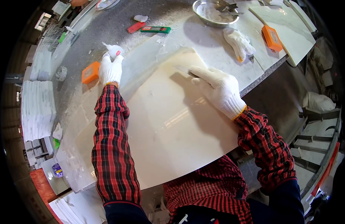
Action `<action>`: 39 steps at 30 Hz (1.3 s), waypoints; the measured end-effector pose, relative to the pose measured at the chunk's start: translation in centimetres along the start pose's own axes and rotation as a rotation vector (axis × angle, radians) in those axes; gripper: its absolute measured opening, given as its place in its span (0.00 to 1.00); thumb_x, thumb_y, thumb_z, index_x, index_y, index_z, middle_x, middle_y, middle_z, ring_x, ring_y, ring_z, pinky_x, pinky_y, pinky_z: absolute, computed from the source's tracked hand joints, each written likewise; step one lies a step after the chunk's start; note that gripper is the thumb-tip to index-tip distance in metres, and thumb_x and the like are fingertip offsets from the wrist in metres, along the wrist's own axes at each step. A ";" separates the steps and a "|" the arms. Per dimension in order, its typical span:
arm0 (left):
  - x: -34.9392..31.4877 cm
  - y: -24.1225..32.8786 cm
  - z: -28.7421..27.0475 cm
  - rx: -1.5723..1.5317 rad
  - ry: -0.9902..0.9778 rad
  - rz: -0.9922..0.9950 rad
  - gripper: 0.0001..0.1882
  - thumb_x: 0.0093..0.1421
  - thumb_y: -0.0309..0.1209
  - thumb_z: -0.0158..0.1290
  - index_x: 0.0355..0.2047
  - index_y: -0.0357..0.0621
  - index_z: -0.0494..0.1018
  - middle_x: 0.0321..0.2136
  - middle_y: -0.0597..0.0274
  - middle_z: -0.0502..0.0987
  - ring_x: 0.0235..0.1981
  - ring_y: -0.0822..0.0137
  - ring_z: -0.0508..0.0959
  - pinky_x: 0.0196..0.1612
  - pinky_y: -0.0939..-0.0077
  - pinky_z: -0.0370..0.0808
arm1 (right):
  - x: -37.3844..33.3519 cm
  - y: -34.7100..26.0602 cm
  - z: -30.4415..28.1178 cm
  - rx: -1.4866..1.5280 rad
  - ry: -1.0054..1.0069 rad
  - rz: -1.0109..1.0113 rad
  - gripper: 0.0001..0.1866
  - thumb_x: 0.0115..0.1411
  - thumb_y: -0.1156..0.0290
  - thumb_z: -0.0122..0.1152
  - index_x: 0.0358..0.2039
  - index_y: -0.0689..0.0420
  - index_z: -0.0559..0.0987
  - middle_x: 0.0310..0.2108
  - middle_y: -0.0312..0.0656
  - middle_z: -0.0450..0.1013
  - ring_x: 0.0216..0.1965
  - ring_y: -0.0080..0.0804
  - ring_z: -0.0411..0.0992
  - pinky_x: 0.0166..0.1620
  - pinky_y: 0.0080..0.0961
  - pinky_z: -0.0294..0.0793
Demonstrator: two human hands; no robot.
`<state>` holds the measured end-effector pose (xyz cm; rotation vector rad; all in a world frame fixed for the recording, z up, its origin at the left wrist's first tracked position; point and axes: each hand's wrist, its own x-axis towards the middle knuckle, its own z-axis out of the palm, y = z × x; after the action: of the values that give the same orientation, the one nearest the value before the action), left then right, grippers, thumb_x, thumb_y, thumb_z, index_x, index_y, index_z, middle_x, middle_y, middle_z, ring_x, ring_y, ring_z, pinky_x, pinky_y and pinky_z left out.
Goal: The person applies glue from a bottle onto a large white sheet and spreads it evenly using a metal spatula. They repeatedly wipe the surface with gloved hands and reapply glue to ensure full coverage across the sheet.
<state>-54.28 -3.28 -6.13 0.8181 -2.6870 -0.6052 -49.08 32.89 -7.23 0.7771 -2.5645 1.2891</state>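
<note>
My left hand (110, 71), in a white knit glove, is closed round a small white bottle (114, 50) with a thin pointed nozzle and a red mark. It is over the worktop, beyond the left edge of a glossy cream slab (157, 127). Just beside that hand lies an orange tape measure (91, 72). My right hand (219, 89), gloved too, hovers over the slab's far right part and casts a shadow on it. Between its thumb and fingers is a thin flat blade (180, 68), its tip pointing left. The blade's grip end is hidden in the glove.
A metal bowl (206, 19) of white powder, with tools across it, stands at the back. Nearby are a crumpled white glove (237, 44) and another orange tape measure (272, 39). A green utility knife (155, 29) and a red block (136, 27) lie far off. Stacked white slabs (39, 108) stand left.
</note>
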 end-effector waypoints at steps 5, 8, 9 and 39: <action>-1.5 -1.4 -0.9 -0.202 0.120 0.036 0.39 0.59 0.45 0.61 0.68 0.42 0.65 0.58 0.48 0.78 0.60 0.51 0.77 0.62 0.60 0.70 | 3.6 1.7 -0.4 0.050 -0.004 -0.019 0.14 0.65 0.61 0.63 0.47 0.51 0.86 0.34 0.47 0.81 0.36 0.51 0.79 0.39 0.40 0.78; -4.4 0.0 -1.0 -0.306 0.128 0.167 0.38 0.64 0.42 0.58 0.71 0.40 0.61 0.62 0.44 0.74 0.63 0.52 0.74 0.66 0.60 0.68 | 7.2 4.0 -1.4 -0.100 -0.076 -0.117 0.16 0.66 0.59 0.61 0.48 0.53 0.85 0.35 0.48 0.81 0.38 0.51 0.79 0.42 0.41 0.78; -5.6 0.5 -0.7 -0.378 0.088 0.252 0.37 0.65 0.41 0.57 0.71 0.41 0.61 0.62 0.45 0.74 0.63 0.52 0.74 0.66 0.60 0.67 | 8.0 4.8 -1.2 -0.132 -0.097 -0.160 0.17 0.67 0.57 0.60 0.49 0.51 0.85 0.37 0.49 0.80 0.40 0.50 0.79 0.44 0.43 0.77; -5.1 5.4 0.5 -0.555 -0.538 0.367 0.40 0.67 0.25 0.49 0.77 0.40 0.47 0.74 0.48 0.59 0.75 0.59 0.59 0.74 0.68 0.55 | 12.7 6.4 1.7 -0.214 -0.218 -0.288 0.15 0.65 0.57 0.61 0.50 0.42 0.86 0.35 0.44 0.79 0.38 0.46 0.79 0.41 0.41 0.77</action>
<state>-52.85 3.90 -4.75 0.0047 -2.7523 -1.5433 -63.08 29.92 -8.00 1.2438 -2.5689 0.8718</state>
